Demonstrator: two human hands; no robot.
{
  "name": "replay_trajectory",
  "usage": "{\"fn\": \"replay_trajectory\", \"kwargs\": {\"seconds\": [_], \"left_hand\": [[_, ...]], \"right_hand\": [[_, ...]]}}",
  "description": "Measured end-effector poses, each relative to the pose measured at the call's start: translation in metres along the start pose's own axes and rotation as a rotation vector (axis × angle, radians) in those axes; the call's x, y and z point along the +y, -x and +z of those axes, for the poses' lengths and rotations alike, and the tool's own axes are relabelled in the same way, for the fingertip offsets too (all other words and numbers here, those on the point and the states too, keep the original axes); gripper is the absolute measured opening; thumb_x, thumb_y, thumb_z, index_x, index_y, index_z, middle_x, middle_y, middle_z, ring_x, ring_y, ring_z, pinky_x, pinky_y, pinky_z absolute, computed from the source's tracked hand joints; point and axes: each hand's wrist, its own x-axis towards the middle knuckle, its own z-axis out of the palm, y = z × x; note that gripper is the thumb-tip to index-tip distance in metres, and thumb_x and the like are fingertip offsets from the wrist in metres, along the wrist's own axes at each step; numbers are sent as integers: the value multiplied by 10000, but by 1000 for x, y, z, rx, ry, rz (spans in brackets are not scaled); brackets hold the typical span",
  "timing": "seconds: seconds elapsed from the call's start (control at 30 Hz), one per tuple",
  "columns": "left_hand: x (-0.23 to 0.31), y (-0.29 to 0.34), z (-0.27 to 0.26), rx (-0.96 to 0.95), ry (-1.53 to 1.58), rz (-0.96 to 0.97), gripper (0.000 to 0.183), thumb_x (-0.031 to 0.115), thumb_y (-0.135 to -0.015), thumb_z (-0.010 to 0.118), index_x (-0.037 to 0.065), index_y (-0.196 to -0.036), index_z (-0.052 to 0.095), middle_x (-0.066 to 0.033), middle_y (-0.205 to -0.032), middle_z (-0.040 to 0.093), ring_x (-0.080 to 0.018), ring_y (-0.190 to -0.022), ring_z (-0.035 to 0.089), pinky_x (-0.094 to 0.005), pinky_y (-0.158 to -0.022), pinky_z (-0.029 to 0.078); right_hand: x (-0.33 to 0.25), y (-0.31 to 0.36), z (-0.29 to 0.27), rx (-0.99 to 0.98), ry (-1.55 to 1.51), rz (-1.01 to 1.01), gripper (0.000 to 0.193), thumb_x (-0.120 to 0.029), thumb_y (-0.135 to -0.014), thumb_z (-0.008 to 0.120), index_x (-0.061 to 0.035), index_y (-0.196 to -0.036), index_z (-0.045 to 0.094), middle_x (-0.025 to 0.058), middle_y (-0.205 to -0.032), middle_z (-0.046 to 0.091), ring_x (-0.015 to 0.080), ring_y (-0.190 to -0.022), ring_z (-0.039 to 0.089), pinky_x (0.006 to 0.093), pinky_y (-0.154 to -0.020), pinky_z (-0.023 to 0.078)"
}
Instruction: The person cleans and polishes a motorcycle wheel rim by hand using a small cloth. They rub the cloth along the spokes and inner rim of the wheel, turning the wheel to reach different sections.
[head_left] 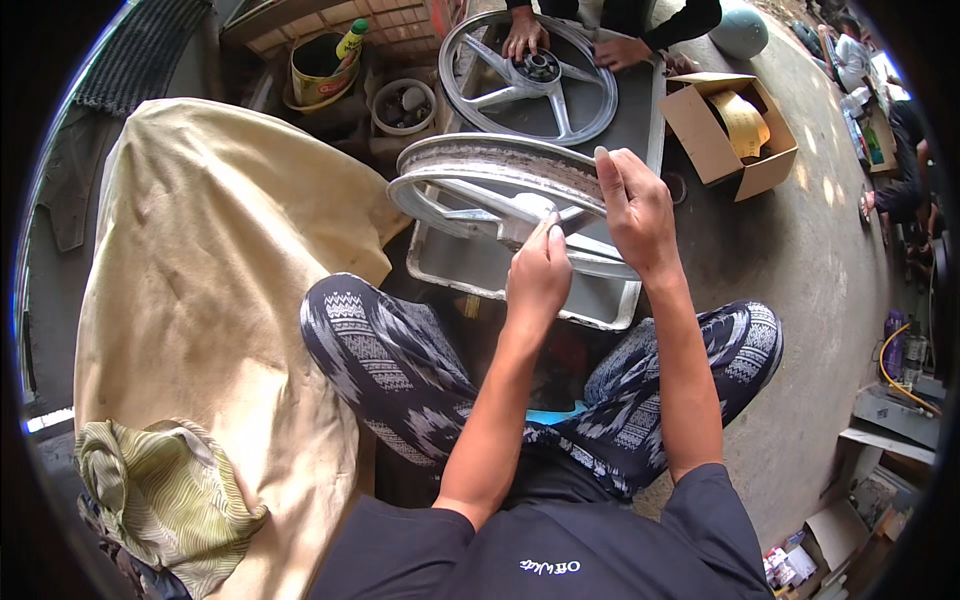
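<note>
A silver spoked motorcycle wheel (480, 157) is held tilted in front of me, its rim channel streaked with brown and grey. My left hand (540, 275) is closed at its hub and spokes, thumb pointing up. Whether a small piece lies under those fingers is hidden. On the wheel's right side, my right hand (640, 215) grips the rim, thumb raised along the edge. Below the wheel stands a shallow rectangular tray (455, 283) with a pale, worn rim.
Beyond, another person's hands (525, 36) rest on a second spoked wheel (497, 97). An open cardboard box (700, 130) with a yellow roll stands right. At left are a draped beige cloth (220, 270), a green patterned rag (170, 500), a bucket (315, 85) and a round tub (402, 128).
</note>
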Motion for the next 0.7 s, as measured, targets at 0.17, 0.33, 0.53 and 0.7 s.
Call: {"fn": "replay_trajectory", "kwargs": {"seconds": [0.17,0.33,0.53,0.7], "left_hand": [[18,18,1,47,14,217,451,269,-1076,442,-25,-1357,638,-253,-1362,643,-412,-1296,592,-443,-1107,457],[16,4,-3,-3,-43,47,449,275,-1079,454,-19,-1369,629,-248,-1392,624,-396,-1331,573,-431,-1133,439],[13,10,2,25,-52,64,465,288,-1076,435,-20,-1362,634,-249,-1384,628,-408,-1313,582,-440,-1122,446],[20,13,-1,8,15,214,463,283,-1077,443,-34,-1359,628,-250,-1382,630,-416,-1327,569,-433,-1135,434]], "right_hand": [[-1,3,-1,15,-1,21,401,-366,-1075,548,-12,-942,681,144,-871,655,368,-795,651,426,-722,496],[1,0,-1,10,10,14,401,-370,-1074,551,-15,-940,682,144,-864,651,369,-795,652,426,-723,497],[0,1,-3,-6,18,23,410,-375,-1072,552,-8,-941,681,143,-877,659,374,-805,656,424,-731,500],[0,2,-3,20,11,7,412,-378,-1074,548,-8,-951,684,145,-887,663,374,-807,658,425,-733,503]]}}
